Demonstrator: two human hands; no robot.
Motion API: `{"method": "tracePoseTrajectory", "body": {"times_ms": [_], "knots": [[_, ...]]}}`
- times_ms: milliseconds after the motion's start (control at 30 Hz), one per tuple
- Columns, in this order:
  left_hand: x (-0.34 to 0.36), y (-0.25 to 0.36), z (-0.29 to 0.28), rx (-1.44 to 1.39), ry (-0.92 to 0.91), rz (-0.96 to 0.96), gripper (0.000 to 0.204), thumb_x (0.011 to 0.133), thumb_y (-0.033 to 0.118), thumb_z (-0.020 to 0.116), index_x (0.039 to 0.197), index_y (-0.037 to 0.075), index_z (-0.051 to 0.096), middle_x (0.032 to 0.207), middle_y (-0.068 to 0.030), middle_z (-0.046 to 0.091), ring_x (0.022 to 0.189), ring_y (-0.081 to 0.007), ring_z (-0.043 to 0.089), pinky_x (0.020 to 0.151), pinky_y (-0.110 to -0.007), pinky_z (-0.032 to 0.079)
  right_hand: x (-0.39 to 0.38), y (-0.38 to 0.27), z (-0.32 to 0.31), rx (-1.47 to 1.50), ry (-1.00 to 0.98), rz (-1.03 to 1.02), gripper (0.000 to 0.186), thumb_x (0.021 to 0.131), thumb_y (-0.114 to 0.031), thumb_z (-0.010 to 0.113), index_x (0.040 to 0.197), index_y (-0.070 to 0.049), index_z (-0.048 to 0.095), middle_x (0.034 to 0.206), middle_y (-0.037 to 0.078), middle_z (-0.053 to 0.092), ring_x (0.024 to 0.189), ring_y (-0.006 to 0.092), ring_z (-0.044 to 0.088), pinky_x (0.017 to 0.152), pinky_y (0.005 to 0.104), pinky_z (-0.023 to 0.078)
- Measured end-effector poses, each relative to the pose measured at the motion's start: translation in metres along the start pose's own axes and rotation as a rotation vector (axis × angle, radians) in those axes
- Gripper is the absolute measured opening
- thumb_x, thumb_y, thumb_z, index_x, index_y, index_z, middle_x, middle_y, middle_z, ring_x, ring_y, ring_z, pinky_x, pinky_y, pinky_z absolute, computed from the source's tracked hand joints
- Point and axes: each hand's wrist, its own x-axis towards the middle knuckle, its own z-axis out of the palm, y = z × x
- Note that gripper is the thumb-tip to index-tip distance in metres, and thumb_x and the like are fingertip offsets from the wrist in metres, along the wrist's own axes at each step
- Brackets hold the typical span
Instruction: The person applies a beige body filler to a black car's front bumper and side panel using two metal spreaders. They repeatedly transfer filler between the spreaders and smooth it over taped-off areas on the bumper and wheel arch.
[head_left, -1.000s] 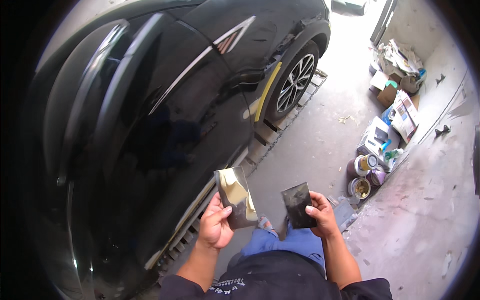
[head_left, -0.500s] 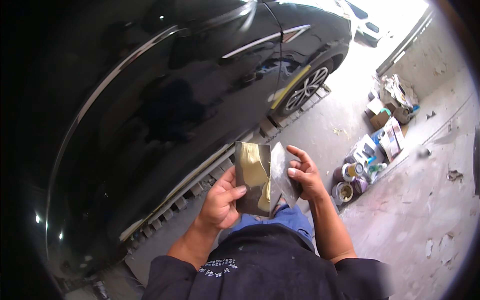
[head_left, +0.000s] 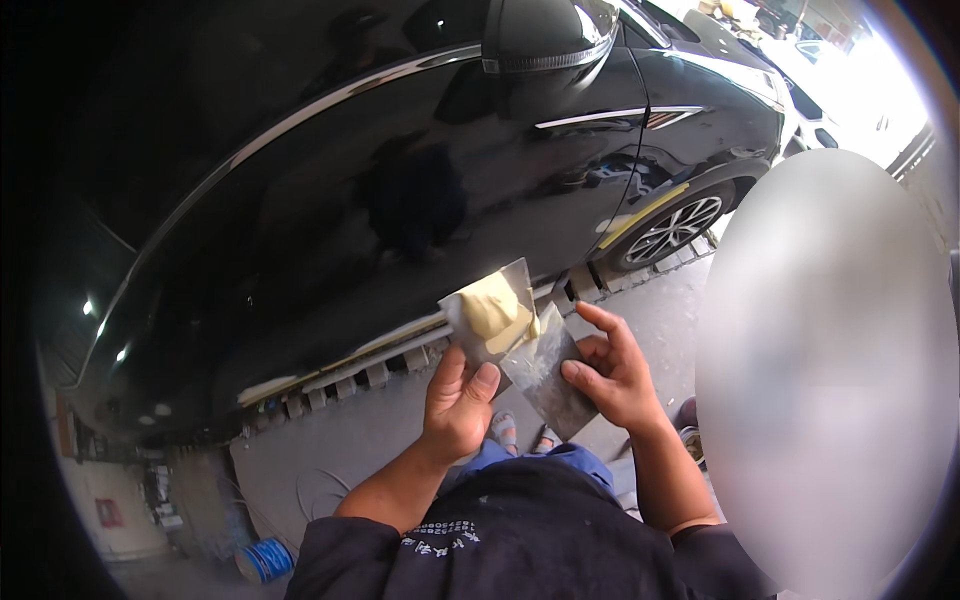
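My left hand (head_left: 460, 402) is closed on the lower part of a flat metal plate (head_left: 468, 322), thumb across its face. A thick mound of pale yellow body filler (head_left: 492, 308) lies on that plate. In my right hand (head_left: 615, 372) is a grey rectangular putty spreader (head_left: 550, 372), pinched by its right edge with the index finger stretched out. The spreader's left corner overlaps the plate's right edge, and a dab of filler shows where they meet. Both tools are held in front of my body, beside the black car (head_left: 400, 220).
Yellow patches run along the car's lower sill (head_left: 330, 375) and front wheel arch (head_left: 645, 215). The side mirror (head_left: 545, 35) juts out above. A blue can (head_left: 265, 560) lies at the lower left, near a thin cable. A blurred pale oval hides the right side.
The view has swung, bringing more of the car in. My left hand has tilted the plate, and the filler is now gathered in one mound. The spreader has come across the plate's right edge.
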Motion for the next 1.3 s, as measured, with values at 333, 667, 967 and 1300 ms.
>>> {"method": "tracePoseTrajectory", "body": {"times_ms": [333,667,967,1300], "knots": [[-0.034,0.025,0.014,0.518,0.065,-0.158,0.04,0.097,0.008,0.047,0.137,0.002,0.044,0.129,-0.0085,0.051,0.115,-0.0172,0.05,0.098,-0.029,0.039,0.014,-0.008,0.006,0.128,-0.192,0.016,0.067,0.083,-0.001,0.066,0.141,-0.002,0.032,0.088,0.003,0.061,0.08,0.0073,0.058,0.069,0.0213,0.046],[-0.068,0.038,-0.013,1.025,0.169,0.206,0.047,0.084,-0.011,0.052,0.13,-0.001,0.048,0.118,-0.0193,0.055,0.105,-0.0345,0.058,0.089,-0.037,0.046,0.007,-0.003,0.082,0.534,-0.226,0.296,0.07,0.081,0.004,0.067,0.14,-0.004,0.03,0.091,0.009,0.065,0.081,0.015,0.064,0.076,0.0282,0.051],[-0.099,0.054,-0.071,1.172,0.129,0.175,0.04,0.088,-0.004,0.054,0.127,0.0,0.053,0.117,-0.0242,0.059,0.104,-0.0385,0.061,0.09,-0.037,0.048,0.004,0.01,0.119,0.549,-0.115,0.199,0.075,0.083,0.0,0.067,0.144,-0.004,0.025,0.09,0.005,0.06,0.081,0.0105,0.058,0.075,0.0241,0.047],[-0.069,0.049,-0.099,0.467,-0.24,-0.423,0.042,0.091,-0.003,0.049,0.133,-0.002,0.047,0.123,-0.013,0.06,0.111,-0.0191,0.058,0.097,-0.03,0.043,-0.056,-0.009,0.062,-0.039,0.239,-0.421,0.065,0.085,0.009,0.06,0.142,-0.003,0.031,0.104,0.009,0.064,0.094,0.0146,0.062,0.081,0.0273,0.05]]}}
